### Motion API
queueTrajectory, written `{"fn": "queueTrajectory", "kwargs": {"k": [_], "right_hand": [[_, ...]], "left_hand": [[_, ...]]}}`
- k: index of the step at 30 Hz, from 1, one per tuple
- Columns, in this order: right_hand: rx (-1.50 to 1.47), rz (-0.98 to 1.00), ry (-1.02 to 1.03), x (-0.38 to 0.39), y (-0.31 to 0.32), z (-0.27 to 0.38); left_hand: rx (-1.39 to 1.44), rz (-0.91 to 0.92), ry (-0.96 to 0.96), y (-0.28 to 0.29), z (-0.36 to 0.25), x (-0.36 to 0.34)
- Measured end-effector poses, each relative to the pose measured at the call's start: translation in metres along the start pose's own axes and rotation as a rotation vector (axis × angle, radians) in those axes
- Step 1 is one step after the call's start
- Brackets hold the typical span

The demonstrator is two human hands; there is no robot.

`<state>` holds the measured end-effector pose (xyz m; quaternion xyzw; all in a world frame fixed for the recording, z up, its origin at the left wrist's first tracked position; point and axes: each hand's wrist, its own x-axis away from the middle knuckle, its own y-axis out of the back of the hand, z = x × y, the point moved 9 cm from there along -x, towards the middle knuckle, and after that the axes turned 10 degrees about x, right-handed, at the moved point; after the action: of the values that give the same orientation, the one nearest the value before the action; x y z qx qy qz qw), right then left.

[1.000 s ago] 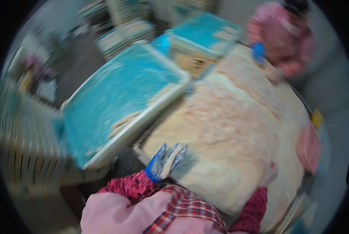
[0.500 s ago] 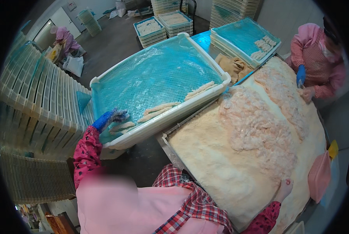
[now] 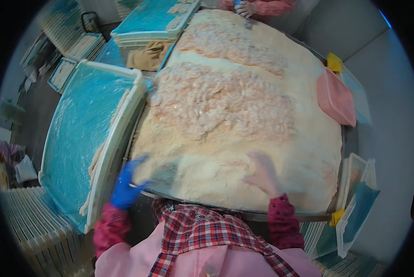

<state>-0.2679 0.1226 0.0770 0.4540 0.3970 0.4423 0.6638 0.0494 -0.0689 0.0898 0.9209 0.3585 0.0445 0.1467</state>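
My left hand (image 3: 128, 184), in a blue glove and smeared by motion, is at the near left edge of the powder-covered table (image 3: 315, 175), beside a blue-lined white tray (image 3: 82, 106), with its fingers apart and nothing visible in them. My bare right hand (image 3: 262, 175), also blurred, is low over the pale powder at the near middle, fingers spread and empty. Beyond both hands lie two spreads of wet, pinkish pieces (image 3: 221, 99), lightly dusted. A few coated strips (image 3: 98, 157) line the tray's right side.
A co-worker's arms (image 3: 271, 6) reach over the far edge. A pink basket (image 3: 334, 97) sits at the right, frames (image 3: 357, 203) below it. Stacked trays (image 3: 151, 21) and brown cloth (image 3: 149, 55) are at the back left, more stacks (image 3: 29, 217) at the lower left.
My gloved left hand has left the tray, where it was among strips, and come to the table edge. My right hand is now open over the powder. My view has turned toward the table.
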Motion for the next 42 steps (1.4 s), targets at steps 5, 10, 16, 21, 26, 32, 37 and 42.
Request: {"fn": "queueTrajectory", "kwargs": {"k": [5, 10, 16, 21, 26, 32, 37, 42], "right_hand": [[-0.032, -0.005, -0.062, -0.008, -0.029, 0.0], [-0.068, -0.363, -0.577, 0.017, 0.043, -0.148], [0.114, -0.604, -0.696, 0.031, 0.037, -0.28], [0.081, -0.403, -0.514, -0.013, 0.03, -0.245], [-0.435, -0.416, -0.847, 0.026, 0.033, -0.294], [-0.071, -0.322, -0.122, -0.006, 0.061, -0.091], [-0.303, 0.076, -0.072, 0.031, -0.011, -0.051], [-0.06, -0.149, -0.067, 0.003, -0.015, -0.01]], "left_hand": [[-0.249, 0.397, -0.47, -0.227, -0.006, -0.083], [-0.285, 0.446, -0.448, -0.287, -0.001, -0.11], [-0.352, 0.485, -0.468, -0.287, 0.002, -0.104], [-0.436, 0.504, -0.439, -0.276, 0.012, -0.098], [-0.395, 0.417, -0.333, -0.242, 0.017, -0.104], [0.058, 0.35, -0.404, -0.193, -0.032, -0.106], [-0.203, 0.591, -0.391, -0.167, 0.015, -0.08], [-0.381, 0.276, -0.306, -0.193, -0.003, -0.077]]}}
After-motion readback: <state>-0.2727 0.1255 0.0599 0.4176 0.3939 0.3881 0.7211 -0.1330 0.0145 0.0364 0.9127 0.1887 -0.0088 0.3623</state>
